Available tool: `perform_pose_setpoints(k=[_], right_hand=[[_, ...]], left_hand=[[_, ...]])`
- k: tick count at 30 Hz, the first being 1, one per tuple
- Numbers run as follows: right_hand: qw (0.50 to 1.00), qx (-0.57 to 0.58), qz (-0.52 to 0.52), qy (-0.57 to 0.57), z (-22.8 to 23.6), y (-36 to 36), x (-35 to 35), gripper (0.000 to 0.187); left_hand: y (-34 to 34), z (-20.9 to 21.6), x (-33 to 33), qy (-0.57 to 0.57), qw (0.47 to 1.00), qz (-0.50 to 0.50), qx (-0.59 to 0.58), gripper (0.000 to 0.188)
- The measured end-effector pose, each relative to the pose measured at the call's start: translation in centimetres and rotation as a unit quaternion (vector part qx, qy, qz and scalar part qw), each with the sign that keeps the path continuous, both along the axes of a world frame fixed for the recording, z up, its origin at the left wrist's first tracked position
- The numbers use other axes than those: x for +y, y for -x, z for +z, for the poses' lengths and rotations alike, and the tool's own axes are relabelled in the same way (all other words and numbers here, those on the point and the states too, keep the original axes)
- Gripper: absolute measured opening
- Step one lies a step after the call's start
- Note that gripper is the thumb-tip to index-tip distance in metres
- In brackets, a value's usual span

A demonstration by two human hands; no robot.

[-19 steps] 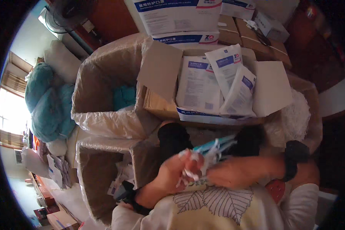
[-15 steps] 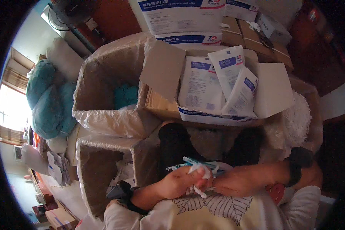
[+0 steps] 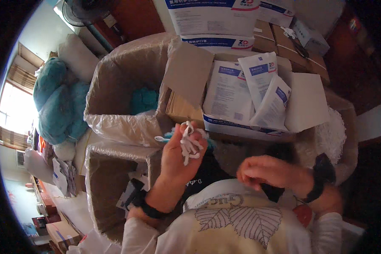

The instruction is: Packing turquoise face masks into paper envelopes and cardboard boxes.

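Note:
My left hand (image 3: 178, 156) is raised at the centre, near the front corner of the open carton. Its fingers are closed around a bundle of blue-green face masks (image 3: 169, 135), whose white ear loops (image 3: 190, 146) dangle over the fingers. How many masks are in the bundle is hidden by the hand. My right hand (image 3: 269, 171) hovers in front of my body, apart from the left one. Its fingers are loosely bent, and nothing shows in them. Ahead of both hands stands the open white carton (image 3: 245, 127), filled with flat white-and-blue pouches (image 3: 230, 93).
A plastic-lined bin (image 3: 127, 63) at the left holds teal pieces (image 3: 144, 100). Nearer stands a second lined bin (image 3: 114, 156) with white scraps. White strands (image 3: 329, 135) heap at the right. Stacked white-and-blue boxes (image 3: 213, 21) rise behind; teal bags (image 3: 57, 101) lie far left.
My hands were together at my lap around the bundle. Now the left has lifted it forward towards the carton, and the right has come away from it. The view has shifted slightly.

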State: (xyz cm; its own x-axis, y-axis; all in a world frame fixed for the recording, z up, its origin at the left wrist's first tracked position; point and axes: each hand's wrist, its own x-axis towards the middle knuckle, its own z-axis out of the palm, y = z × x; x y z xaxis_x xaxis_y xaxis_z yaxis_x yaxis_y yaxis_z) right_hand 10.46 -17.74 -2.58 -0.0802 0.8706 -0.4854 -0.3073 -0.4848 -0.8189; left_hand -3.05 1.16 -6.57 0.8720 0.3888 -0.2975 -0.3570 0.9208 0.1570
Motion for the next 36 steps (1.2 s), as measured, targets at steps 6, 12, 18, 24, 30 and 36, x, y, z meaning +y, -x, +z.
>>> perform_pose_setpoints(k=[6, 12, 18, 24, 30, 36], right_hand=[[0.956, -0.227, -0.119, -0.141, -1.7, 2.3, 4.5, 0.026], [0.921, -0.339, -0.064, -0.181, -0.6, 3.1, 6.2, 0.026], [0.898, -0.373, 0.051, -0.230, -2.6, 1.5, 6.4, 0.027], [0.979, -0.111, 0.110, -0.132, -2.0, 0.6, 6.2, 0.023], [0.945, -0.253, 0.166, -0.127, -1.6, 0.2, 5.1, 0.025], [0.870, -0.397, 0.279, -0.083, 0.1, 0.4, 2.8, 0.027]], left_hand=[[-1.8, -0.9, -2.0, -0.037, 0.999, 0.010, 0.009, 0.027], [-1.7, -0.5, -2.8, -0.121, 0.990, -0.016, 0.076, 0.035], [-1.8, -1.4, -2.8, -0.159, 0.983, -0.005, 0.093, 0.033], [-0.8, -1.3, -1.7, -0.053, 0.998, -0.018, -0.040, 0.031], [0.4, 0.6, -2.2, -0.603, 0.752, -0.072, 0.256, 0.024], [1.1, 1.7, -2.9, -0.747, 0.506, -0.397, 0.168, 0.017]])
